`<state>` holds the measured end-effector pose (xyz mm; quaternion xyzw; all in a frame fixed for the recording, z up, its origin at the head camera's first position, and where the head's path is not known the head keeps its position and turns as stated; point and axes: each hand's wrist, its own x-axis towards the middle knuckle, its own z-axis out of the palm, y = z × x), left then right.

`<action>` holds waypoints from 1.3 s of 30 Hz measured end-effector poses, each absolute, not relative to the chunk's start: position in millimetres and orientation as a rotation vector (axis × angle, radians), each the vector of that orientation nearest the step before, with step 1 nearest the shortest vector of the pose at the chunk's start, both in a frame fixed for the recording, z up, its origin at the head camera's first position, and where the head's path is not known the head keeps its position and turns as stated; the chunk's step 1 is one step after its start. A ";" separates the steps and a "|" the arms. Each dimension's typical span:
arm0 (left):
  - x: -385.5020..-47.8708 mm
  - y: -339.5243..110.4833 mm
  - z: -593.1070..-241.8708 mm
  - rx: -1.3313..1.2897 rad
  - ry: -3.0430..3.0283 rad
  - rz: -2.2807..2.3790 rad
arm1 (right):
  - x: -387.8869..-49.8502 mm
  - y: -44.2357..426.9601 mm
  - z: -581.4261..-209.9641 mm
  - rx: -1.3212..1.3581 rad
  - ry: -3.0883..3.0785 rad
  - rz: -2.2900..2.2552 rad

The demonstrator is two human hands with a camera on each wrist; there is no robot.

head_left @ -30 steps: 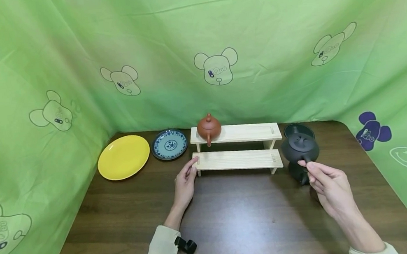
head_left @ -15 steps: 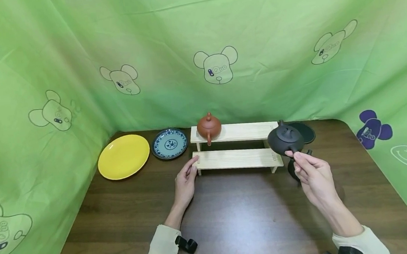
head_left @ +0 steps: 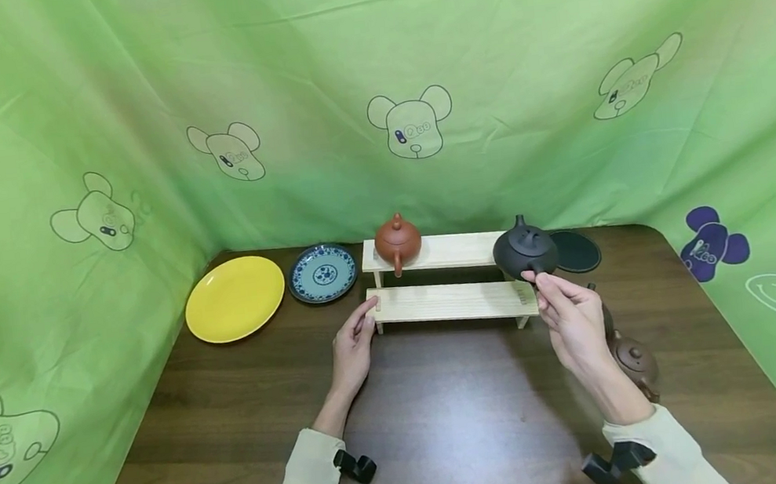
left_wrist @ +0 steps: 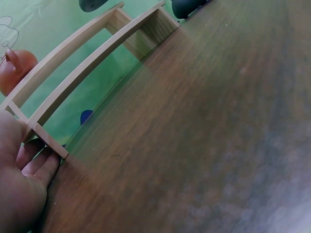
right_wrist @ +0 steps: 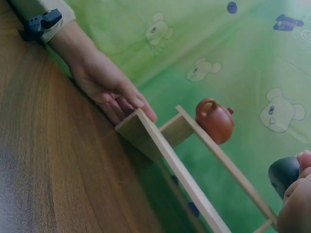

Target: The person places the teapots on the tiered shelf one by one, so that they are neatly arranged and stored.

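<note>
My right hand (head_left: 578, 328) pinches the near end of a black teapot (head_left: 525, 250), over the right end of the upper shelf (head_left: 453, 249). In the left wrist view a narrow gap shows between the teapot (left_wrist: 92, 4) and that shelf. At the left end of the lower shelf (head_left: 454, 303) my left hand (head_left: 353, 360) rests, one finger on top; in the right wrist view other fingers of this hand (right_wrist: 107, 82) lie against the outer side of the leg. A reddish-brown teapot (head_left: 398, 242) stands on the upper shelf's left part.
A yellow plate (head_left: 235, 299) and a blue patterned plate (head_left: 323, 273) lie left of the shelves. To the right are a dark round plate (head_left: 577, 251), a brown teapot (head_left: 636, 359) and a dark object partly hidden by my right hand. Green cloth (head_left: 403, 51) hangs behind the table.
My right hand has carried the black teapot leftward and away from me, from in front of the dark plate to over the upper shelf. My left hand has stayed in place.
</note>
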<state>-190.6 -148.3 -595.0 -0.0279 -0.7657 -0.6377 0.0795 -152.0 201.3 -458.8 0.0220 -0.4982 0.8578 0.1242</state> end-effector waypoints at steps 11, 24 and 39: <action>-191.9 -148.2 -595.6 -0.032 -2.307 -1.947 | -172.3 187.7 -462.8 0.018 -1.453 2.470; -195.1 -150.3 -603.2 -0.070 -2.279 -1.983 | -191.3 180.2 -468.3 -0.052 -1.440 2.423; -191.8 -148.5 -597.2 -0.101 -2.286 -1.899 | -196.9 180.7 -470.4 -0.083 -1.513 2.447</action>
